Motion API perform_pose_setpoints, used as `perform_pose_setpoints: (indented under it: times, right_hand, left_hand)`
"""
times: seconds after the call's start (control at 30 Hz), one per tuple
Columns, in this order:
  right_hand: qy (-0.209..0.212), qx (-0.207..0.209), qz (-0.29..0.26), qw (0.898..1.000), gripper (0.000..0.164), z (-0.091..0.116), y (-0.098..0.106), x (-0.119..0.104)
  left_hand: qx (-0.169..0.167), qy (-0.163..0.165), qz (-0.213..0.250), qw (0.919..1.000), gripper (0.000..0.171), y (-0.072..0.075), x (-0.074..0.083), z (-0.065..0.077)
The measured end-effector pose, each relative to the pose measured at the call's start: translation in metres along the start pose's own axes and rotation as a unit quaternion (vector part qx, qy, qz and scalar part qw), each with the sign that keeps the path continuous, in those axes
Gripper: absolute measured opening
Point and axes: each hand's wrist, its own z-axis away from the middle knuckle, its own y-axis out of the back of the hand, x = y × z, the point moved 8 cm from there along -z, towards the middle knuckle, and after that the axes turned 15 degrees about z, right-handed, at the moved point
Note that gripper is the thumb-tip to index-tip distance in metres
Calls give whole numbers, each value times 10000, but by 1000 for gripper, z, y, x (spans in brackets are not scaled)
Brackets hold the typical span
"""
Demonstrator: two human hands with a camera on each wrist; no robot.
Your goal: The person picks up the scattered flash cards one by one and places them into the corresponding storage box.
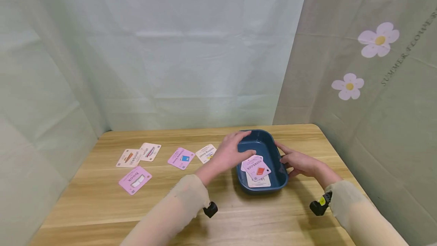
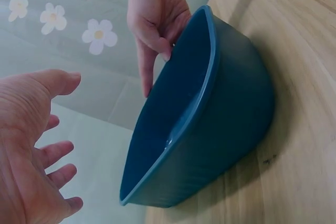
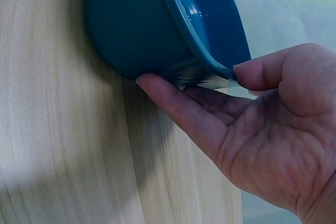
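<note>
A deep blue plastic box with rounded corners stands on the table. My right hand holds its right wall, thumb at the rim and fingers against the outside, as the right wrist view shows. Over the left side of the box hovers my left hand, fingers spread and nothing in them; in the left wrist view it is apart from the box. Inside lie a purple notebook card, another purple card partly under it, and a white card whose word is mostly covered.
Left of the box, a sailing boat card lies partly behind my left hand. Farther left are a purple Chinese book card, a ship card, an overlapping lifeboat card and a purple book card. Curtains surround the wooden table.
</note>
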Motion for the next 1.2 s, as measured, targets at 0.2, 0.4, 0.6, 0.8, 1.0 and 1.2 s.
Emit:
perform_pose_setpoints:
  times: [0.2,0.4,0.6,0.8,1.0,1.2]
  right_hand:
    - [75,-45,-79,9999,76,1,0,-1]
    - [49,-40,-46,10000,70,0,0,0]
    - [7,26,-15,10000,70,-1,1,1]
    - [92,1,0,10000,72,-1,1,0]
    - [93,-7,5,10000,72,0,1,0]
    - [63,-23,24,10000,71,-1,0,0]
  left_hand:
    - [124,-43,39,9999,72,13,-3,6]
    - [227,-99,2,9997,71,27,-7,12]
    - [325,-15,-104,9994,70,41,-15,17]
    - [412,66,-26,9991,71,53,-18,23]
    - [416,70,-13,9991,69,63,-18,30]
    - [371,-44,-201,9991,67,75,-20,36]
